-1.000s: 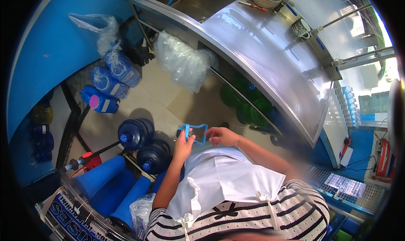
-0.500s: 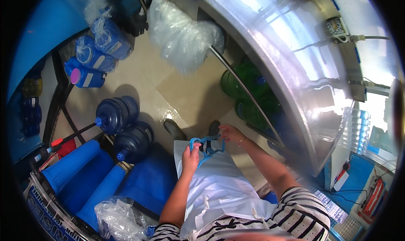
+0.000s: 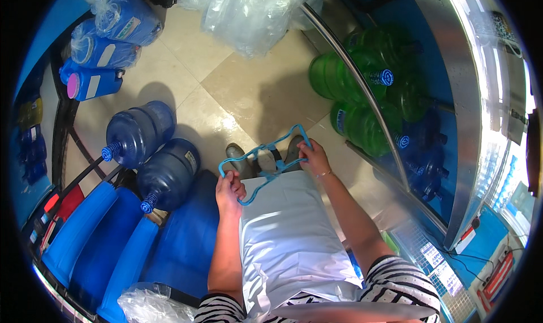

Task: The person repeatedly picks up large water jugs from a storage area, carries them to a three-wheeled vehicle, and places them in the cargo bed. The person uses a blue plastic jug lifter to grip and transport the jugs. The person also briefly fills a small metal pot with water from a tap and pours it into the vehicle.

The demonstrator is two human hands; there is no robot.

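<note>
Stretched between my two hands is a light-blue cord point(image 3: 277, 140), looped and wavy, with what look like knots or joins near its middle. My left hand point(image 3: 229, 192) is closed on its left end. The fingers of my right hand point(image 3: 314, 158) pinch the opposite end, a little farther out. The cord hangs above my shoes point(image 3: 240, 163) and the front edge of the white apron point(image 3: 288, 221) that covers my lap. Its exact kind is hard to make out.
Two blue water jugs point(image 3: 141, 125) lie on the tiled floor at left, beside large blue containers point(image 3: 189, 244). Green jugs point(image 3: 362, 125) are stacked at right behind a curved metal rail point(image 3: 362, 80). Clear plastic bags point(image 3: 246, 20) lie ahead; wrapped blue jerrycans point(image 3: 127, 18) stand far left.
My hands have moved apart, spreading the bunched cord into a wide loop. My left hand went left and my right hand came slightly right. The view has shifted, showing more green jugs.
</note>
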